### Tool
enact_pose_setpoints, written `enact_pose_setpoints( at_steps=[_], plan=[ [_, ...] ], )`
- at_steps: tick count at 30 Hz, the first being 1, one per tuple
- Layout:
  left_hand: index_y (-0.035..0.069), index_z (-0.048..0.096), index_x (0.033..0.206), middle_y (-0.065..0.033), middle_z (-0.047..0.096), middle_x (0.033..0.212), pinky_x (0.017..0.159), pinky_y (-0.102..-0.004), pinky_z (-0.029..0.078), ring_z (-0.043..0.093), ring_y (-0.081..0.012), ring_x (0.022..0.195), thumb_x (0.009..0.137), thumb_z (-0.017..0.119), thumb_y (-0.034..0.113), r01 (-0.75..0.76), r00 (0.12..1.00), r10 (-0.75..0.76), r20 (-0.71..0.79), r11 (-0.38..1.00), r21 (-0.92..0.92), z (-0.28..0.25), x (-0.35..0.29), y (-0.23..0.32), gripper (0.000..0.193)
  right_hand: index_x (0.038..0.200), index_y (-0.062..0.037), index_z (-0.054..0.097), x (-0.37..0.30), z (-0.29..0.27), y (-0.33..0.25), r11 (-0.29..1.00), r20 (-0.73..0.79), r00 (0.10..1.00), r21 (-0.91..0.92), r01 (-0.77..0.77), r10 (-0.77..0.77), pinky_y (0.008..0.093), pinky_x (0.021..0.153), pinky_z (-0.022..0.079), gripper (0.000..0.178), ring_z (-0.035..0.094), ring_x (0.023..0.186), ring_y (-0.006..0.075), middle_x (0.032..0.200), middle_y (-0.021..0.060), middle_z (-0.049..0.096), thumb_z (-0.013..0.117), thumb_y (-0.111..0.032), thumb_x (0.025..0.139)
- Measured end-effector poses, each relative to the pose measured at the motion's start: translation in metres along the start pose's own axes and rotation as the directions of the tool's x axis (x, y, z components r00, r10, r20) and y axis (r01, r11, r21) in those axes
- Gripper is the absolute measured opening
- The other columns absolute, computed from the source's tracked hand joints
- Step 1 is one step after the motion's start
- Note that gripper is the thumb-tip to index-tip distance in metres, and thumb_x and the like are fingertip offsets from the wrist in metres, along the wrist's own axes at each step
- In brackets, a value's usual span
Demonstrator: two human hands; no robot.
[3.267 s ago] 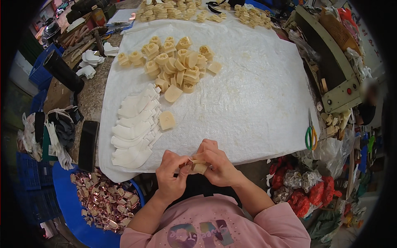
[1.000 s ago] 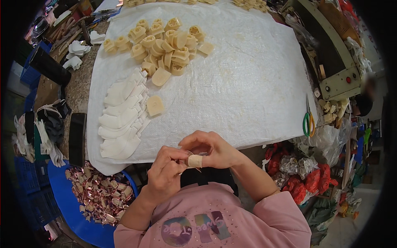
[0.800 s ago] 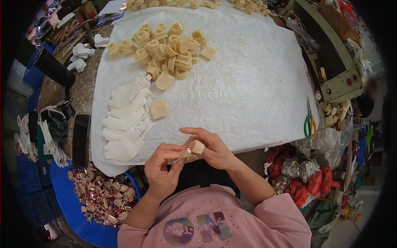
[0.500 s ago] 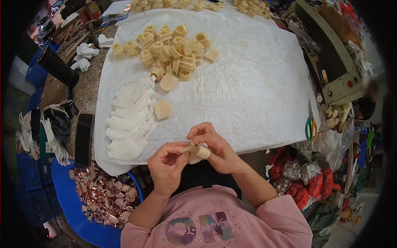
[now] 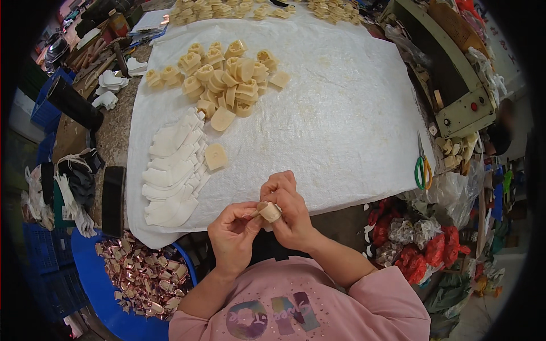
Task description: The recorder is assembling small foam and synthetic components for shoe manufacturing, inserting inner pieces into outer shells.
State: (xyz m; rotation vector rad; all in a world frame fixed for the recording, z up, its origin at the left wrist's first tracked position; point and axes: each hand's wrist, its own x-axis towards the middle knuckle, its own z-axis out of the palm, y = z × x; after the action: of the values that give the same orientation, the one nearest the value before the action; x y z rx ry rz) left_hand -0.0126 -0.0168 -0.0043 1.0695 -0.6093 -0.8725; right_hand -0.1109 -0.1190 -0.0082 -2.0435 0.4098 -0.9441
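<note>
Head view: left hand (image 5: pixel 233 236) and right hand (image 5: pixel 290 207) pinch one beige foam piece (image 5: pixel 269 211); finished pile (image 5: pixel 224 77) large, white cut-outs (image 5: pixel 173 165) remain.

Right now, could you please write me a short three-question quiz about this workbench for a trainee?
1. True or false: both hands hold one small beige piece.
2. Which lies nearest the scissors? A) the white sheet's right edge B) the blue tub C) the black phone
3. Fill in: the flat white cut-outs lie to the person's ____ of the single beige piece on the sheet.

Key: 1 true; 2 A; 3 left.
The left hand and right hand meet at the table's near edge.
</note>
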Motion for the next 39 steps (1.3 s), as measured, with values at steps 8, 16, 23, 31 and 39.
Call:
enact_pose_setpoints(
  at_steps=[8, 16, 23, 31, 39],
  plan=[
    [0.006, 0.064, 0.082, -0.0115, 0.056, 0.111, 0.081, -0.0349, 0.043, 0.049, -0.0252, 0.107, 0.077, 0.071, 0.005, -0.328, 0.944, 0.3, 0.135, 0.831, 0.449, -0.022, 0.014, 0.005, 0.009, 0.111, -0.0043, 0.057, 0.001, -0.015, 0.005, 0.767, 0.188, 0.951, 0.562, -0.308, 0.245, 0.0329, 0.087, 0.04, 0.028, 0.049, 0.098, 0.0178, 0.102, 0.0075, 0.054, 0.06, -0.02, 0.088],
    [0.006, 0.064, 0.1, -0.0127, 0.047, 0.123, 0.083, -0.0349, 0.041, 0.044, -0.0234, 0.111, 0.085, 0.062, 0.023, -0.493, 0.862, 0.358, 0.359, 0.755, 0.432, -0.033, 0.011, 0.008, 0.022, 0.116, -0.0037, 0.054, 0.014, -0.032, 0.01, 0.814, 0.367, 0.91, 0.458, -0.358, 0.194, 0.032, 0.08, 0.048, 0.044, 0.06, 0.091, 0.0181, 0.099, 0.0085, 0.063, 0.07, -0.006, 0.075],
    [-0.004, 0.013, 0.143, -0.014, 0.038, 0.133, 0.096, -0.0308, 0.036, 0.043, -0.0177, 0.117, 0.095, 0.039, 0.04, 0.276, 0.859, -0.27, 0.435, 0.96, 0.049, -0.03, 0.013, 0.003, 0.071, 0.112, -0.0065, 0.056, 0.018, -0.026, -0.02, 0.981, 0.294, 0.956, 0.183, -0.071, 0.014, 0.0338, 0.073, 0.048, 0.043, 0.058, 0.086, 0.0255, 0.095, 0.0084, 0.06, 0.072, -0.005, 0.071],
    [-0.002, 0.028, 0.131, -0.0103, 0.047, 0.113, 0.089, -0.0283, 0.04, 0.049, -0.0138, 0.101, 0.092, 0.038, 0.023, 0.153, 0.978, -0.154, 0.14, 0.988, 0.016, -0.011, 0.0, -0.002, 0.048, 0.118, -0.0076, 0.053, -0.001, 0.001, 0.0, 0.993, 0.192, 0.976, 0.082, 0.087, -0.101, 0.0371, 0.086, 0.04, 0.045, 0.046, 0.095, 0.0297, 0.107, 0.0107, 0.053, 0.07, -0.015, 0.077],
    [0.005, 0.01, 0.143, -0.0091, 0.054, 0.103, 0.063, -0.0261, 0.047, 0.055, -0.0134, 0.075, 0.093, 0.032, 0.058, 0.141, 0.962, -0.115, 0.249, 0.986, -0.09, -0.004, 0.004, -0.001, 0.076, 0.105, -0.0053, 0.055, 0.015, -0.003, -0.001, 0.534, 0.453, 0.818, 0.62, -0.575, 0.355, 0.0175, 0.038, 0.042, 0.027, 0.052, 0.046, 0.0072, 0.096, 0.0082, 0.056, 0.045, -0.029, 0.096]
  ],
)
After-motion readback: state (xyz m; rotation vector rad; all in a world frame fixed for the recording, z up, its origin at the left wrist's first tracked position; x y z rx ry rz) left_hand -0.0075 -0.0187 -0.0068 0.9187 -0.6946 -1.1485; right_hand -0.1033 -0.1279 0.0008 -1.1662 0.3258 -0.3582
